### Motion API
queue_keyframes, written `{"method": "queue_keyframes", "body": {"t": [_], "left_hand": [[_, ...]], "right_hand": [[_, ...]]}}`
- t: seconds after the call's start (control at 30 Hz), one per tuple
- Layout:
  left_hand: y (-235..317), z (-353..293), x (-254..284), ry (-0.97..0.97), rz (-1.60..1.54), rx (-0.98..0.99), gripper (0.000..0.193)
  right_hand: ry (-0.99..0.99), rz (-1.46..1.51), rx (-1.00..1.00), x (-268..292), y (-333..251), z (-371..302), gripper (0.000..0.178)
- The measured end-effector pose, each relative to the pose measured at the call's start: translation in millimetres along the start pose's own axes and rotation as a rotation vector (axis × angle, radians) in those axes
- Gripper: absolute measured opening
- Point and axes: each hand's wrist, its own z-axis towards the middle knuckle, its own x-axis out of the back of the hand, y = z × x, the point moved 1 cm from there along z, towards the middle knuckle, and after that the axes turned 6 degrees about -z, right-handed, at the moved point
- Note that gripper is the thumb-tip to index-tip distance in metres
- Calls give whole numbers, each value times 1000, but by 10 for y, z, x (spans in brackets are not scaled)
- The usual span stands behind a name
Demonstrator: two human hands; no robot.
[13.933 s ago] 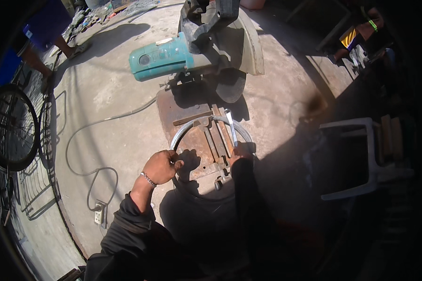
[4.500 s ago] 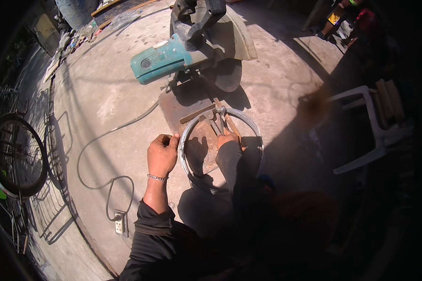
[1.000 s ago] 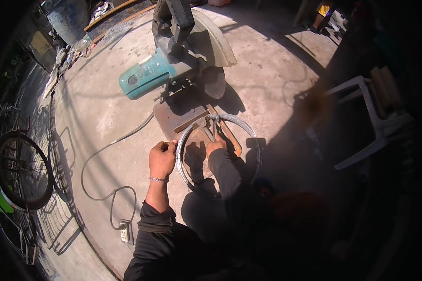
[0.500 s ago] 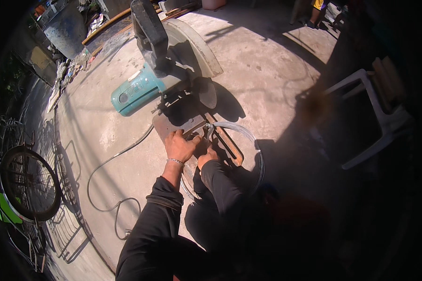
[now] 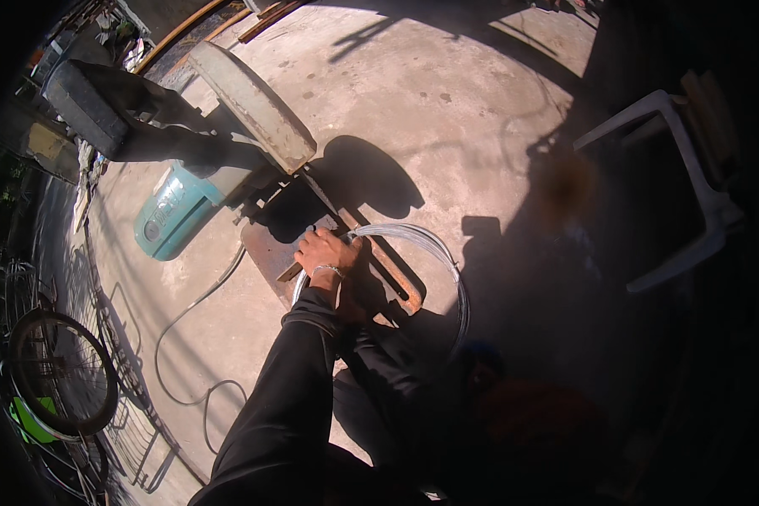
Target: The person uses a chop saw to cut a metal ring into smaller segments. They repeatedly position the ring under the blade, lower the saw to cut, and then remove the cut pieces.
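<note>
My left hand (image 5: 322,253), with a bracelet at its wrist, is closed around part of a coil of silvery wire (image 5: 426,239). It sits over the rusty metal base (image 5: 266,253) of a cut-off saw. The wire emerges on both sides of the hand and loops to the right. Just beyond is the saw's teal motor (image 5: 175,212), with a pale blade guard (image 5: 253,105) and a black upper housing (image 5: 88,110). A slotted rusty bar (image 5: 396,277) extends from the base toward me. My right hand is hidden in the dark area beneath my left arm.
A power cord (image 5: 164,354) curls over the concrete at left. Farther left stands a bicycle wheel (image 5: 63,374) near a bright green object (image 5: 34,419). A white plastic chair (image 5: 700,185) is in shadow at right. Timber (image 5: 177,34) lies at the far left.
The saw's upper part appears larger and farther left, and its shadow has grown. My left hand has shifted slightly right onto the wire. My right hand, visible before, has gone from sight.
</note>
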Motion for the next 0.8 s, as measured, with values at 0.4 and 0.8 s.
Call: {"method": "queue_keyframes", "body": {"t": [0.4, 0.8], "left_hand": [[-30, 112, -152, 51, 22, -63, 73], [-755, -171, 222, 379, -370, -236, 55]], "right_hand": [[-50, 61, -16, -44, 65, 38, 63], [268, 280, 40, 185, -316, -383, 49]]}}
